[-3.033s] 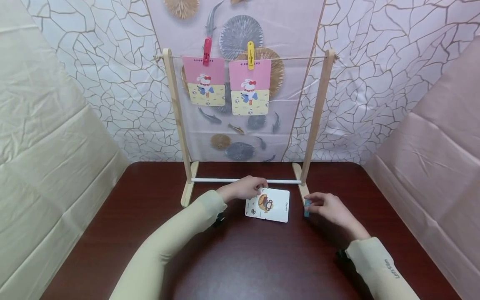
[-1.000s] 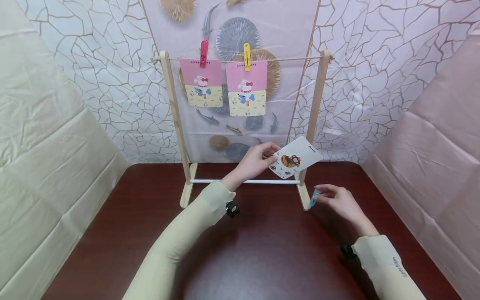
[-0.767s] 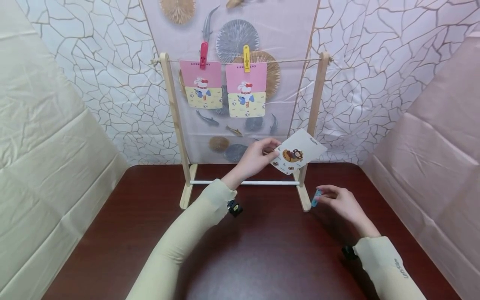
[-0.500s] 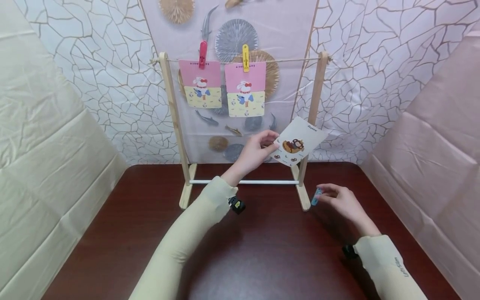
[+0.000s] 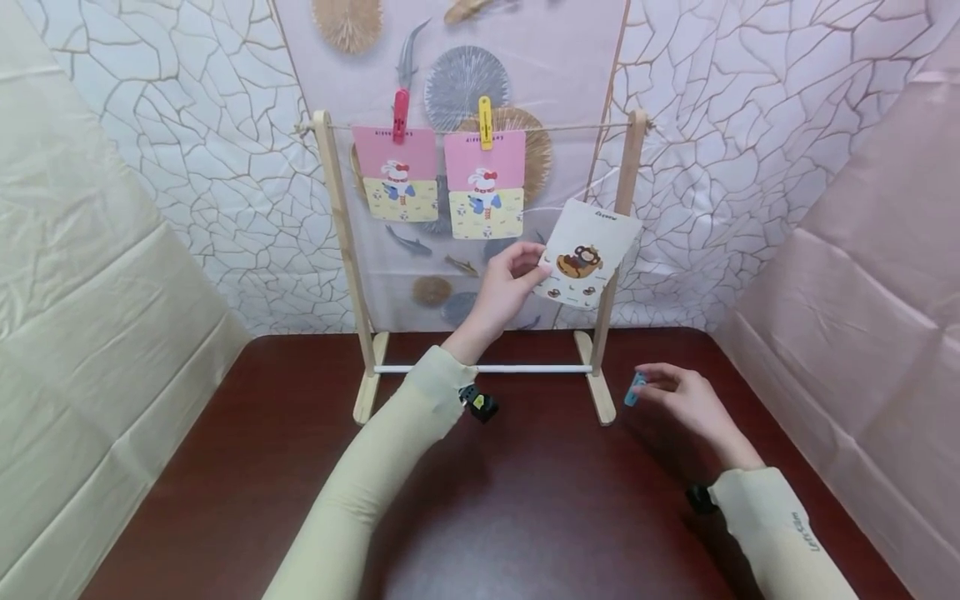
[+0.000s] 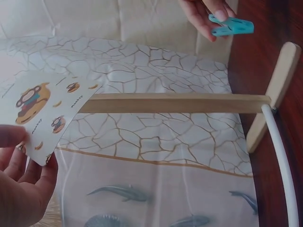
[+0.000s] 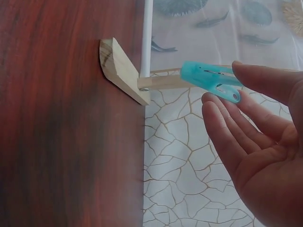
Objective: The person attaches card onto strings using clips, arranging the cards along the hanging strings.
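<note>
My left hand (image 5: 504, 287) pinches the lower left edge of a white card (image 5: 588, 254) printed with a monkey on a banana. The card is raised, slightly tilted, in front of the rack's right post (image 5: 628, 179). In the left wrist view the thumb lies on the card's face (image 6: 49, 111) and the fingers are behind it. My right hand (image 5: 686, 400) holds a light blue clothespin (image 5: 635, 389) by its handles, low and to the right of the rack. The right wrist view shows the clothespin (image 7: 208, 80) between thumb and fingertips, its nose pointing away from the palm.
A string (image 5: 577, 127) runs between the wooden rack's posts. From it hang two pink-and-yellow cards, one (image 5: 397, 175) under a red clothespin (image 5: 401, 115), the other (image 5: 486, 185) under a yellow clothespin (image 5: 485, 122). A white bar (image 5: 532, 368) joins the rack's feet on the dark red table (image 5: 525, 500).
My left hand has picked the monkey card up from the table, raised it toward the string and turned it more upright. My right hand has shifted slightly right and up with the blue clothespin.
</note>
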Tool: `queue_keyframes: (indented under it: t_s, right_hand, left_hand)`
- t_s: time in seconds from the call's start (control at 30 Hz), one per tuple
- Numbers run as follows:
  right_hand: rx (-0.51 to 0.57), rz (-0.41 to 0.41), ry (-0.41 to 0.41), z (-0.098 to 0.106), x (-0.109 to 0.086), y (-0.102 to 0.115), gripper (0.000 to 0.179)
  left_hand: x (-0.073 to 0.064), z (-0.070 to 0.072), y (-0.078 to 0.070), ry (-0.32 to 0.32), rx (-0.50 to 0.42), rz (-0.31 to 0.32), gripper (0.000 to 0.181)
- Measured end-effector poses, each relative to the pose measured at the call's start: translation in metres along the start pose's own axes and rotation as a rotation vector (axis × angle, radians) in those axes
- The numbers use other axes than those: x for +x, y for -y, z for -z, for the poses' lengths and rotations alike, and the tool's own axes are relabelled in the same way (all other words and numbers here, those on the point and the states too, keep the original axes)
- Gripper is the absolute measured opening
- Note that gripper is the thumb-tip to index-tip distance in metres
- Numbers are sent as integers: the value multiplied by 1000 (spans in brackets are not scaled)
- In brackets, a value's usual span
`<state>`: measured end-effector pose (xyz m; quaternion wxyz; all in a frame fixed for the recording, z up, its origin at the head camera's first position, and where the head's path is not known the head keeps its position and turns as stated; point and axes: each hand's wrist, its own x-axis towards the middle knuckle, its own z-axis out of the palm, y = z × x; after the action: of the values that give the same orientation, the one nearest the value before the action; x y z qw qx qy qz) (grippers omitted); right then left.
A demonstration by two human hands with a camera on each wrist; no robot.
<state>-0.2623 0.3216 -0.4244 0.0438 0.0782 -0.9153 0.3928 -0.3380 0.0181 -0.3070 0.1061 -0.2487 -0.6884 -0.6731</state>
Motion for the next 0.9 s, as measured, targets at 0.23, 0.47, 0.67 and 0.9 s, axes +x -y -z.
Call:
queue_keyframes:
  t_s: [0.23, 0.47, 0.67, 0.9]
  right_hand:
    - [-2, -2, -5, 2, 4, 3, 51]
    - [-21, 19, -26, 11, 4, 8, 53]
    - [-56, 18, -37, 19, 4, 11, 54]
    - [-55, 17, -72, 29, 7, 16, 53]
  left_hand:
    - [7, -1, -4, -136, -67, -1, 26]
    - [17, -5, -13, -204, -134, -13, 27]
    - [24, -3, -19, -214, -124, 0, 28]
    - [33, -4, -22, -228, -127, -4, 28]
